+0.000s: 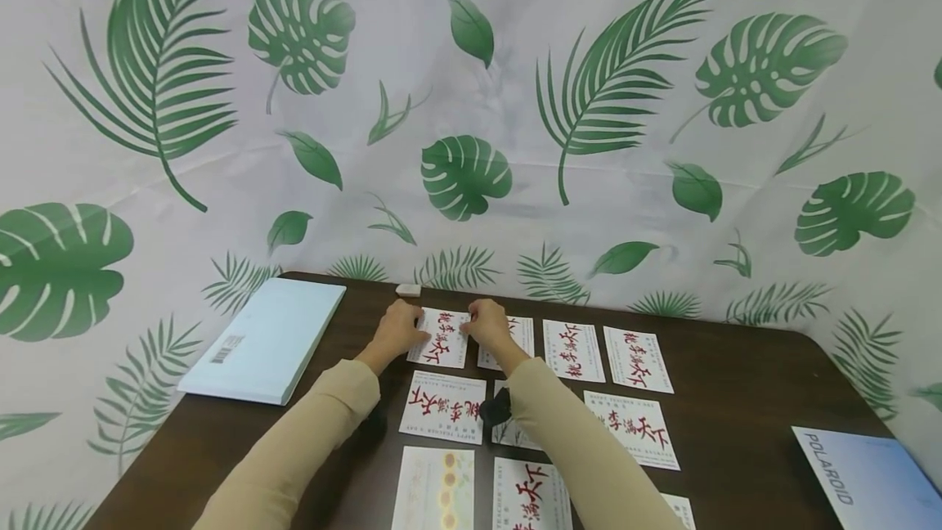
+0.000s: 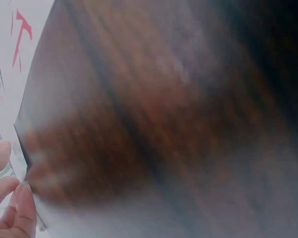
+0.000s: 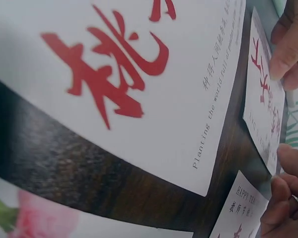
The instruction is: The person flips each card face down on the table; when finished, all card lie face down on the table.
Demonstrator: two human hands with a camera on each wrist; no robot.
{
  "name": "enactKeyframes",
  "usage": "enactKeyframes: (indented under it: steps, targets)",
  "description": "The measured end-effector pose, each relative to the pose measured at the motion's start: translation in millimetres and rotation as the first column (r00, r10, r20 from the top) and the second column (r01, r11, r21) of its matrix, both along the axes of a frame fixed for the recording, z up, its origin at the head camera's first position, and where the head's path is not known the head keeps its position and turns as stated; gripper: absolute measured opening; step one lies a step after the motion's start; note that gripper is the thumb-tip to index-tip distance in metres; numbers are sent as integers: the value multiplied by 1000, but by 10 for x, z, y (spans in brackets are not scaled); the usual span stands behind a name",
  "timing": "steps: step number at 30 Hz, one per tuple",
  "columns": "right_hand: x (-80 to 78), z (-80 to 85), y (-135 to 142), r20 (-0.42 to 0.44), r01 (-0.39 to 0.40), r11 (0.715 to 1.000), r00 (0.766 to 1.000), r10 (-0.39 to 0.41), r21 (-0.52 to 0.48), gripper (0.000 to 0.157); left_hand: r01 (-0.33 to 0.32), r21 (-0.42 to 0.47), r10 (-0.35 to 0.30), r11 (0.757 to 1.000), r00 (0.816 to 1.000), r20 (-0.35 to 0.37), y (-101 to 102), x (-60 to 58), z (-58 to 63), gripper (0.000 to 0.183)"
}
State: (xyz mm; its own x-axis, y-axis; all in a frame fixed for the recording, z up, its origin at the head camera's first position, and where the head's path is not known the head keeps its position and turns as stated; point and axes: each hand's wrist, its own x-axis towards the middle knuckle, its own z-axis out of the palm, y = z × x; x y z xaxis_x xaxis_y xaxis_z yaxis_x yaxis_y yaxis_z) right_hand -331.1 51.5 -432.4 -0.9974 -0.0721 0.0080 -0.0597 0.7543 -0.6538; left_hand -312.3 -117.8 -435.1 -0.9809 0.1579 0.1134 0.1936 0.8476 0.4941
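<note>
I see room to pass over the tabletop (image 1: pixel 743 375) between the cards (image 1: pixel 639 360) and blue POLAROID thing (image 1: pixel 876 477); leafy cloth (image 1: pixel 515 121) blocks the back.

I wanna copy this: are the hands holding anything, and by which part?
Yes, the back row's leftmost card: left hand at its left edge, right hand at its right.

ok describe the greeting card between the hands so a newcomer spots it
On the dark wood-grain table, find the row of cards nearest the leafy backdrop. Its leftmost greeting card alone has the left hand and right hand at opposite edges.
</note>
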Motion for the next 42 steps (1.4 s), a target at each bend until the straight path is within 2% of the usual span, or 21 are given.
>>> enactKeyframes:
  steps: [2, 5, 9, 12, 14, 16, 19, 22, 24, 27, 32, 35, 37, 39, 42]
  targets:
    - [-7, -14, -15, 4, 4, 999, 1000, -4, 48, 38, 14, -6, -14, 1000, 1000, -16, -5, 11, -6, 16]
    - [-11, -9, -33, 14, 9, 996, 1000, -10, 87, 36, 21, -7, -21, 1000, 1000, -13, -4, 20, 0, 26]
    - [-13, 6, -38, -1, 31, 995, 1000, -31, 90, 30, 16, -15, -16, 1000, 1000, 10, 13, 15, 20, 23]
    - [-21, 11, -49, -59, 49, 998, 997, -47, 28, 24, 18, -14, -18, 1000, 1000, 9, 12, 2, 25, 19]
    - [-15, 26, -56, -95, 53, 997, 994, -57, -49, 20, 14, -13, -13, 1000, 1000, 3, 2, -5, 35, 19]
    - [-4, 20, -62, -121, 58, 990, 990, -73, -128, 18, -9, 13, 9, 1000, 1000, 29, -14, -6, 39, 31]
    - [21, -6, -65, -120, 68, 967, 988, -100, -246, 17, -62, 72, 57, 995, 996, 72, -42, -11, 53, 55]
    - [34, -21, -55, -91, 70, 921, 989, -113, -383, 17, -103, 172, 85, 980, 990, 108, -60, -17, 92, 60]
    - [31, -15, -44, -62, 72, 881, 992, -114, -467, 18, -125, 254, 99, 959, 989, 111, -73, -22, 127, 57]
    - [18, 11, -29, -18, 79, 828, 994, -107, -555, 21, -165, 395, 124, 904, 984, 126, -101, -29, 181, 44]
    - [81, 57, -47, -15, 117, 802, 988, -155, -586, 21, -247, 574, 140, 781, 964, 225, -143, -28, 290, 30]
    - [176, 75, -119, -52, 124, 788, 980, -193, -603, 19, -280, 622, 154, 732, 956, 250, -153, -21, 364, 28]
    - [249, 77, -189, -79, 98, 785, 980, -184, -612, 18, -287, 642, 168, 711, 956, 241, -151, -17, 397, 27]
    - [327, 82, -267, -105, 50, 785, 984, -146, -618, 18, -287, 649, 185, 705, 957, 222, -136, -11, 419, 26]
    - [435, 95, -374, -142, -25, 813, 987, -72, -582, 18, -290, 654, 209, 699, 957, 201, -86, 9, 441, 26]
